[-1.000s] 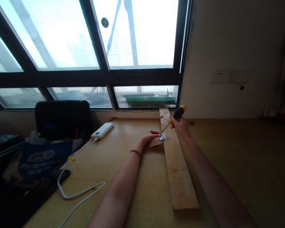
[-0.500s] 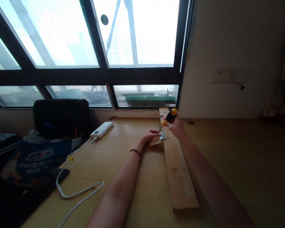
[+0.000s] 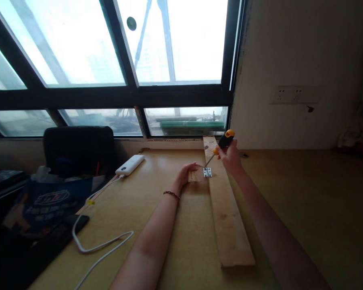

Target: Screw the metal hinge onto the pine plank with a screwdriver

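Note:
My right hand [image 3: 232, 158] is closed around a black and yellow screwdriver [image 3: 225, 140], tilted so its shaft slants down and left. The tip is at or very near the upper left part of a silver metal hinge [image 3: 207, 172]; contact is too small to tell. That hinge bridges a long wooden board [image 3: 230, 225] and a short wooden piece [image 3: 195, 176] on its left. Around the far left side of the short piece, my left hand [image 3: 184, 173] is closed, thumb side partly hidden.
A white power bank [image 3: 130, 165] with a white cable [image 3: 103, 244] lies on the wooden table [image 3: 157, 193] to the left. Beyond the left edge are a blue bag [image 3: 51, 197] and a black chair [image 3: 78, 147]. A window and a wall with a socket [image 3: 295, 95] stand behind.
My right hand and the screwdriver have shifted slightly right, showing more shaft. My left fingers have drawn back from the hinge onto the short wooden piece, which now sits straighter.

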A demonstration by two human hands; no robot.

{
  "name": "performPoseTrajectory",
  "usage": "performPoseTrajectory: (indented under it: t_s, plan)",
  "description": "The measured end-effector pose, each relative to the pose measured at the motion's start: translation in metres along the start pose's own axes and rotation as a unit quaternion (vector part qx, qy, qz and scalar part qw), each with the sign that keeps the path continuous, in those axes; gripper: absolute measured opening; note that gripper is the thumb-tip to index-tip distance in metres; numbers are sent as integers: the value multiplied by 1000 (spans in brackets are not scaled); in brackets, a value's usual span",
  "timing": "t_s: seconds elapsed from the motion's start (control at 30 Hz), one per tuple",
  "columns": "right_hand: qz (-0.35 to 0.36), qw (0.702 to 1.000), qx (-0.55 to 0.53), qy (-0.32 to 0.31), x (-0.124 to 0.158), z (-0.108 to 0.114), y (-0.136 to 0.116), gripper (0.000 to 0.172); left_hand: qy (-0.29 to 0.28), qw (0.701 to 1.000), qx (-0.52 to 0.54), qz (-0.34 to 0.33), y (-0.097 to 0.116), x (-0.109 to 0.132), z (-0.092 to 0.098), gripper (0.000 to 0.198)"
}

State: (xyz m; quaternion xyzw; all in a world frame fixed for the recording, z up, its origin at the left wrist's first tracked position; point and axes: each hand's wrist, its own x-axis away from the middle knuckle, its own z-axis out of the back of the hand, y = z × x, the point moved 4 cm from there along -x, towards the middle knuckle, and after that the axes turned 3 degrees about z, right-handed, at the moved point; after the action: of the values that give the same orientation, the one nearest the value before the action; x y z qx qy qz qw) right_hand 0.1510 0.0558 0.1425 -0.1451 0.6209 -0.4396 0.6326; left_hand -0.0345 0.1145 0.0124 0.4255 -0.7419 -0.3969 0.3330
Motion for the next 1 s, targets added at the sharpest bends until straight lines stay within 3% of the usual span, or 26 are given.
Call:
performPoseTrajectory:
  t_s: [0.1,0.3,0.37,0.43,0.53,0.77,1.0]
  plan:
    - [7,1000,1,-6,1,-2,2,38,7,993,117,5,-4,15,-4,47]
    - [2,1000,26,1,1,-2,2,39,21,951,303,-56,-24,42,-29,73]
    - [-1,1000,30,-1,1,-2,2,39,38,937,333,-94,-29,46,-36,63]
    - [-4,999,33,-1,1,-1,1,39,64,925,351,-129,-33,48,-41,40]
    - [-8,999,32,5,1,1,1,38,95,911,375,-142,-38,51,-43,20]
    - [-27,1000,-10,6,-1,2,5,41,109,935,333,-51,-59,40,-55,10]
    - [-32,999,-28,23,-2,3,5,43,154,924,340,-83,-67,12,-66,7]
